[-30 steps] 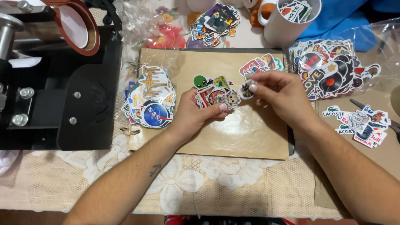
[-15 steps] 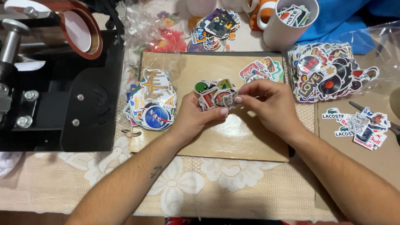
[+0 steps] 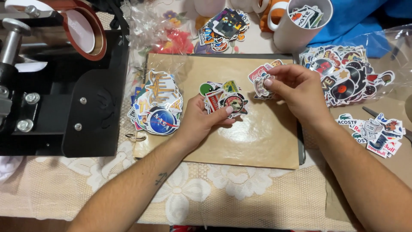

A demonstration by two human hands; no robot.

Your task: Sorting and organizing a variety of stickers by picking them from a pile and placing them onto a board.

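Observation:
My left hand [image 3: 198, 120] holds a fanned stack of colourful stickers [image 3: 225, 99] over a brown paper sheet [image 3: 257, 137], thumb pressed on the top round one. To its right my right hand [image 3: 300, 92] pinches a single small round sticker [image 3: 260, 86] between thumb and fingertips, just above a few stickers lying at the sheet's top edge [image 3: 262, 71]. The two hands are a short gap apart.
A black mug heat press [image 3: 56, 86] fills the left side. Sticker piles lie at the sheet's left [image 3: 156, 107], at the far right [image 3: 347, 75], at the right edge [image 3: 375, 133] and at the top [image 3: 223, 23]. A white mug [image 3: 300, 25] holds stickers.
My right hand has pulled one sticker off the stack and moved it up and to the right, away from my left hand. The left hand keeps the stack in place.

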